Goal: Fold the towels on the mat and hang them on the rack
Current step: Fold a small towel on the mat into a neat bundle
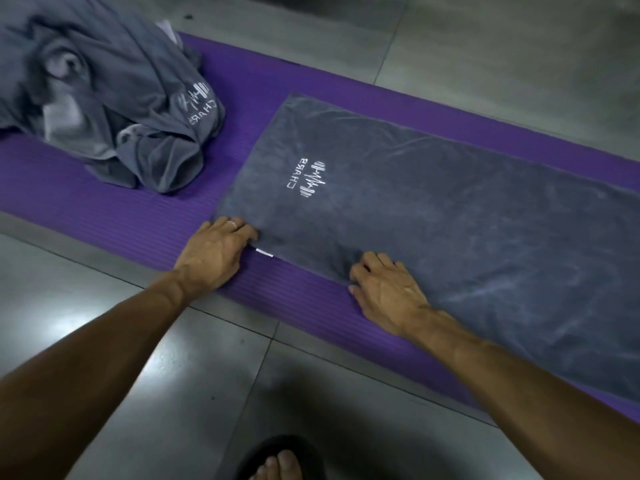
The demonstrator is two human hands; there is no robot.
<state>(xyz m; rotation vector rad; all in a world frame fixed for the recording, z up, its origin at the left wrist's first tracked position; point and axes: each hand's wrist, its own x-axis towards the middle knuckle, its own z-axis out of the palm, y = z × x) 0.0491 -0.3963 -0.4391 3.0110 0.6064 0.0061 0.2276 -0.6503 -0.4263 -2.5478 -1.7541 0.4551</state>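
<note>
A dark grey towel [450,216] with a white logo lies spread flat along the purple mat [138,206]. My left hand [214,251] pinches the towel's near left corner, beside a small white tag. My right hand [384,289] grips the near edge of the same towel a little further right, its fingers curled over the cloth. A heap of crumpled grey towels [114,98] lies on the mat at the far left. No rack is in view.
Grey tiled floor [485,46] surrounds the mat on all sides. My foot in a dark sandal [280,462] stands on the floor at the bottom edge of the view.
</note>
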